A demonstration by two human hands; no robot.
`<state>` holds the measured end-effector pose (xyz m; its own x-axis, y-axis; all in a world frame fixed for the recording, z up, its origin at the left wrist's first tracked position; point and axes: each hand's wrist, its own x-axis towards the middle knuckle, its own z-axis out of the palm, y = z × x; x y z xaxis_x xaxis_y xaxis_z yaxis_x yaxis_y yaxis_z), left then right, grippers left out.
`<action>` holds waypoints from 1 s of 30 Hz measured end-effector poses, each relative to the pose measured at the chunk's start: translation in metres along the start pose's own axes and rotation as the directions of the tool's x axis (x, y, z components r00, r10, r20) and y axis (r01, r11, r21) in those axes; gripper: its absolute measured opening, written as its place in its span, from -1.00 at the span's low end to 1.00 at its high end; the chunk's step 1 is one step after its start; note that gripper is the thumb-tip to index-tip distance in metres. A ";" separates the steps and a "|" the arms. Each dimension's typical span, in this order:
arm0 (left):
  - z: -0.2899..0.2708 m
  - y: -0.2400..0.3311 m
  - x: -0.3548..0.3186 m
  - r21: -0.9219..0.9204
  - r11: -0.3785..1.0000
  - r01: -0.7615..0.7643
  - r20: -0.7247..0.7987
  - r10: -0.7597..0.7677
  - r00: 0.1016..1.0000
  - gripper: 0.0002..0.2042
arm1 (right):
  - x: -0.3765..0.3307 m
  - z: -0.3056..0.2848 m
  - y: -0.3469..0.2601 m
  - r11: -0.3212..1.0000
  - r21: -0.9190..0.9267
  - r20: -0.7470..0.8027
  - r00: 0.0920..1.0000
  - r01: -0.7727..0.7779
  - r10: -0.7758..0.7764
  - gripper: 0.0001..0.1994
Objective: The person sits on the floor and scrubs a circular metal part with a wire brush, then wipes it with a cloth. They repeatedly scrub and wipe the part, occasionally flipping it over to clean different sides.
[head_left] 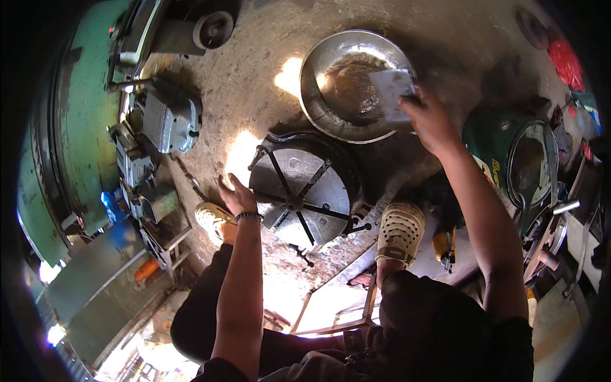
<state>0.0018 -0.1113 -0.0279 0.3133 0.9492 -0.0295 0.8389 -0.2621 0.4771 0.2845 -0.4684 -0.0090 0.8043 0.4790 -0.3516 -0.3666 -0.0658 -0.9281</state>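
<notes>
My right hand (431, 121) grips a flat, light grey rectangular piece (387, 89) by its edge and holds it over the right side of a round metal basin (310, 95). The basin has brownish, wet-looking residue inside. My left hand (238, 196), with a dark bracelet at the wrist, has its fingers apart and holds nothing. It is beside the left edge of a round, slotted metal rotary table (323, 188) on the floor between my feet. Whether that hand touches the edge is unclear. Radial slots run out from the table's dark centre hole.
Left of me stand a green machine (95, 95) and a grey metal vise-like block (168, 121). A dark green container (493, 137) sits to the right, near a yellow-handled tool (442, 245). A red plastic bag (565, 63) lies far right. A small metal part (301, 254) rests before the rotary table.
</notes>
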 end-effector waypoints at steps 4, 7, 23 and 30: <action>0.025 0.014 -0.011 -0.062 0.997 -0.050 0.070 0.055 0.996 -0.39 | 0.029 0.021 -0.032 0.949 0.106 0.156 0.947 -0.298 0.280 -0.64; 0.030 0.022 -0.011 -0.079 0.979 -0.188 0.053 0.193 0.980 -0.50 | 0.045 0.021 -0.036 0.924 0.075 0.226 0.909 -0.375 0.351 -0.54; 0.021 0.045 -0.033 0.093 0.854 -0.512 0.162 0.495 0.854 -0.45 | 0.066 0.018 0.031 0.897 -0.421 0.000 0.988 0.138 -0.153 -0.70; 0.020 0.044 -0.033 0.050 0.877 -0.477 0.159 0.465 0.871 -0.40 | 0.096 0.064 -0.025 0.080 -0.870 0.412 0.805 0.487 -0.426 -0.56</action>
<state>0.0372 -0.1573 -0.0231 0.7337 0.6771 0.0564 0.6086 -0.6918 0.3885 0.3414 -0.3649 -0.0118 0.6110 0.7747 0.1627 0.7695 -0.5330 -0.3519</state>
